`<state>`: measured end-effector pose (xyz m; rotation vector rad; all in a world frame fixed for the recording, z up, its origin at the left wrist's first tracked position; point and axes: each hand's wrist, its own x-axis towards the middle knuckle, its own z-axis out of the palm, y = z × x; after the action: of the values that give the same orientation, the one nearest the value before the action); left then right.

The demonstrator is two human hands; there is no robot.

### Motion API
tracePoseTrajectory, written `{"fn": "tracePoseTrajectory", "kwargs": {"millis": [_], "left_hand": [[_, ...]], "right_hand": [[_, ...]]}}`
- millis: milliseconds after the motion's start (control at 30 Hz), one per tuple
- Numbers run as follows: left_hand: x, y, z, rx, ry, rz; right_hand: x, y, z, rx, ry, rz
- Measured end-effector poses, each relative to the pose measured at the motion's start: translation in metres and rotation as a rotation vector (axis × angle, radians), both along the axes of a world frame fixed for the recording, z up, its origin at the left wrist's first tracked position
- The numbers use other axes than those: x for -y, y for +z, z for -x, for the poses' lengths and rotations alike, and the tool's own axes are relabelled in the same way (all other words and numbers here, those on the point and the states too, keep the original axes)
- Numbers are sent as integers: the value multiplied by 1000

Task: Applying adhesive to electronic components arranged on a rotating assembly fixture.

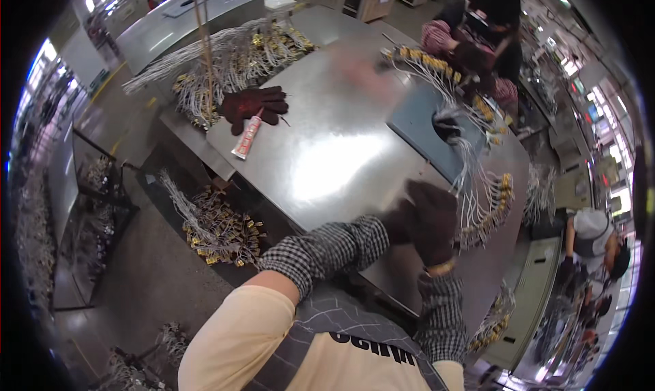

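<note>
My left hand (401,222), in a dark maroon glove, reaches across to the right and meets my other hand above the metal table. Motion smears its fingers, and part of it is hidden. Beside it my right hand (434,217), in the same kind of glove, is closed with the fingers curled in. What it holds, if anything, does not show. Just right of it lies a fanned bundle of white wires with yellow-brown ends (488,210). These wires run up over a blue-grey board (426,128) to a dark round part (447,125).
A loose maroon glove (256,108) and a red-and-white tube (247,139) lie on the metal table (286,166). Wire heaps sit at the far left (239,64) and on a lower shelf (222,227). Across the table a co-worker (477,36) bends over more wires.
</note>
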<state>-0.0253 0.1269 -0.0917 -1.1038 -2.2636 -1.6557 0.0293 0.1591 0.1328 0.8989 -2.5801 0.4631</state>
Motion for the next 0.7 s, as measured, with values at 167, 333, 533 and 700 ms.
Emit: {"fn": "tracePoseTrajectory", "kwargs": {"millis": [167,333,533,700], "left_hand": [[20,22,-31,278,-49,27],[46,10,-43,323,-60,31],[46,6,-50,326,-126,61],[52,-8,-39,327,-83,87]], "right_hand": [[181,-53,96,-160,515,15],[310,-86,114,-156,764,150],[304,-148,137,466,854,315],[211,-38,95,148,723,285]]}}
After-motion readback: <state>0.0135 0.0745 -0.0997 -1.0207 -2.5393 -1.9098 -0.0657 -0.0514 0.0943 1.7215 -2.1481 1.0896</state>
